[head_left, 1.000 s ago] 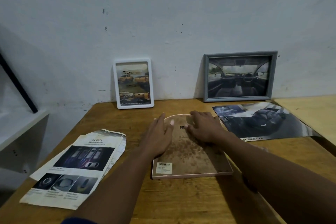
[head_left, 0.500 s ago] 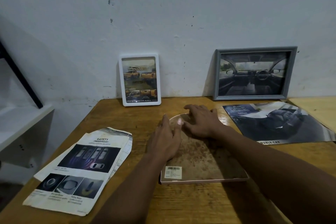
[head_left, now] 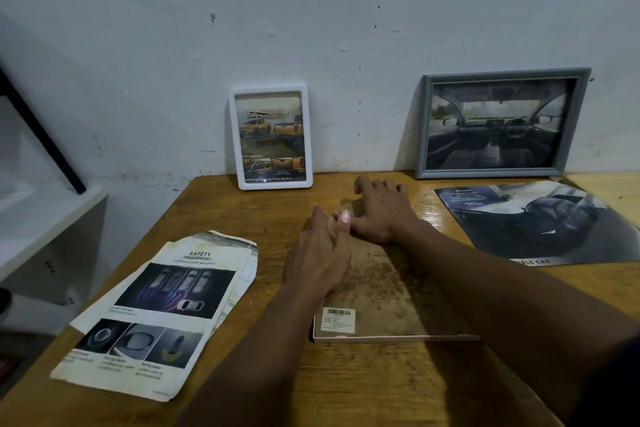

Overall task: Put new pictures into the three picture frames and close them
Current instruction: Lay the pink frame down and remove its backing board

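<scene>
Left hand (head_left: 320,253) flat and right hand (head_left: 381,215) spread-fingered press the face-down frame's mottled brown backing board (head_left: 388,288).

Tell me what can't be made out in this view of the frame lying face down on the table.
All from the head view:
Face-down frame: its far end lies under the left hand and right hand, so any clasps there are hidden. Its front faces the table.
Barcode label: print too small to read.
Safety leaflet: small captions blurred.
Car poster: right corner cut off by the picture's edge.
</scene>
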Motion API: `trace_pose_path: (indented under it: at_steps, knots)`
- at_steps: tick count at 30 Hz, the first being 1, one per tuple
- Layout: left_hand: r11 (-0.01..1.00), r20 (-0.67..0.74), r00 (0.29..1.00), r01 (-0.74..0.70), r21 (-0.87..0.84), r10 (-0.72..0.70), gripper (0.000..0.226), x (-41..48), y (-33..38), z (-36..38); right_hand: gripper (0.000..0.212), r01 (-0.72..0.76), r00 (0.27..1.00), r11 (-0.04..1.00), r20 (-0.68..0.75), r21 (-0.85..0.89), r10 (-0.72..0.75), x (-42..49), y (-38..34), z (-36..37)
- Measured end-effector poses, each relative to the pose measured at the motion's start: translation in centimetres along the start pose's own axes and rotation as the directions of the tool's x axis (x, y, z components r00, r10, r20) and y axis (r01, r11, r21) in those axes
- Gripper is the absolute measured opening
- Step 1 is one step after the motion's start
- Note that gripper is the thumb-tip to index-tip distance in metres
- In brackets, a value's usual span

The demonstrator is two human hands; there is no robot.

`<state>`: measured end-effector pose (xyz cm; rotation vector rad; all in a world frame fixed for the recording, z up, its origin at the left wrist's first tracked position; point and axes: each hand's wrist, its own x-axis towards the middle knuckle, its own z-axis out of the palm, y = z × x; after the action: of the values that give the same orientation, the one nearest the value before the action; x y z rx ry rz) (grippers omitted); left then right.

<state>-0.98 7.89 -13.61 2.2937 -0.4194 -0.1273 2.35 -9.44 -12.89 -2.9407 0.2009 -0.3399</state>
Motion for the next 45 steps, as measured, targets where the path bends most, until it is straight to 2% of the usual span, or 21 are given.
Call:
trace_pose_path:
  at_steps: [4, 7, 12, 18, 22, 25, 31, 34, 38, 41, 43, 45]
  knots:
    - [0.999, -0.012, 0.999, -0.052, -0.003, 0.052, 0.079, 0.4, -0.4, 0.2, 0.069, 0.048, 0.998, 0.996, -0.047, 0.073, -0.045, 0.1, 0.0, -0.1]
    - [0.994, 0.005, 0.994, -0.107, 0.012, 0.106, 0.086, 0.4, -0.5, 0.1, 0.066, 0.077, 0.994, 0.993, -0.088, 0.087, -0.069, 0.1, 0.0, -0.3]
    - [0.988, -0.048, 0.992, -0.124, -0.090, 0.120, 0.092, 0.5, -1.2, -0.2, 0.070, 0.087, 0.990, 0.985, -0.121, 0.152, -0.069, 0.4, -0.1, -0.9]
    - [0.988, -0.035, 0.992, -0.121, -0.094, 0.118, 0.096, 0.7, -1.2, -0.3, 0.077, 0.122, 0.979, 0.988, -0.173, 0.091, -0.105, 0.1, -0.2, -1.2]
    - [0.979, -0.061, 0.991, -0.127, -0.160, 0.119, 0.091, 0.5, -1.4, -0.6, 0.073, 0.121, 0.986, 0.985, -0.132, 0.125, -0.105, 0.5, -0.1, -1.4]
    - [0.985, -0.051, 0.994, -0.105, -0.138, 0.099, 0.088, 0.5, -1.5, -0.7, 0.071, 0.104, 0.992, 0.978, -0.089, 0.181, -0.089, 0.9, -0.2, -2.1]
    - [0.976, -0.092, 0.992, -0.102, -0.193, 0.086, 0.090, 0.6, -1.5, -0.6, 0.082, 0.078, 0.995, 0.979, -0.068, 0.189, -0.066, 0.9, -0.3, -3.2]
    - [0.965, -0.139, 0.988, -0.102, -0.242, 0.069, 0.088, 0.6, -1.7, -0.8, 0.083, 0.017, 0.997, 0.987, -0.072, 0.158, -0.006, 0.1, 1.0, -3.8]
    - [0.955, -0.170, 0.983, -0.107, -0.277, 0.061, 0.085, 0.8, -1.9, -0.8, 0.080, -0.208, 0.971, 0.929, -0.053, 0.307, 0.234, -2.9, 4.1, -4.6]
    - [0.948, -0.207, 0.976, -0.134, -0.289, 0.075, 0.084, 0.6, -1.7, -0.7, 0.077, -0.345, 0.935, 0.869, 0.045, 0.354, 0.353, -6.0, 5.8, -4.3]
    - [0.942, -0.221, 0.971, -0.151, -0.300, 0.086, 0.082, 0.5, -1.6, -0.7, 0.078, -0.366, 0.927, 0.841, 0.076, 0.398, 0.367, -7.9, 6.0, -3.9]
    - [0.935, -0.238, 0.966, -0.177, -0.308, 0.104, 0.080, 0.4, -1.3, -0.9, 0.075, -0.325, 0.935, 0.825, 0.024, 0.462, 0.354, -9.3, 5.4, -3.8]
